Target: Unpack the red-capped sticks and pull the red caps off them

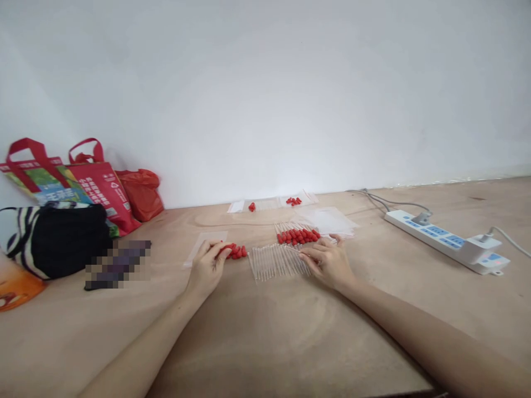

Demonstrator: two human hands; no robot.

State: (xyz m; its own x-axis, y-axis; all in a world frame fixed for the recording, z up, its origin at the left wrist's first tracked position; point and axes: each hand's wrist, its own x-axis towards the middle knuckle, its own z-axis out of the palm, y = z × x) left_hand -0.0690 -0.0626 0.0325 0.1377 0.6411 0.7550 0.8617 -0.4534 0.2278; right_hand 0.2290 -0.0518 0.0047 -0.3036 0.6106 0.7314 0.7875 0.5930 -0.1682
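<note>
My left hand [208, 262] is closed in a pinch at the edge of a small pile of red rubber bulbs [238, 252], with a red bulb at its fingertips. Between the thumb and fingers of my right hand [329, 262] is a thin clear glass tube [292, 249], its end pointing left. Below it lies a row of similar glass tubes [265, 265], side by side on the wooden table. Just behind this row, several tubes fitted with red bulbs [298, 236] lie together, which look like droppers.
Clear plastic bags [332, 221] lie behind the tubes; farther back are bags with red bulbs [293, 202]. A white power strip [440, 237] with plugs and cables is on the right. Shopping bags [103, 193], a black striped cloth item [70, 237] and a blurred dark object [120, 265] sit left.
</note>
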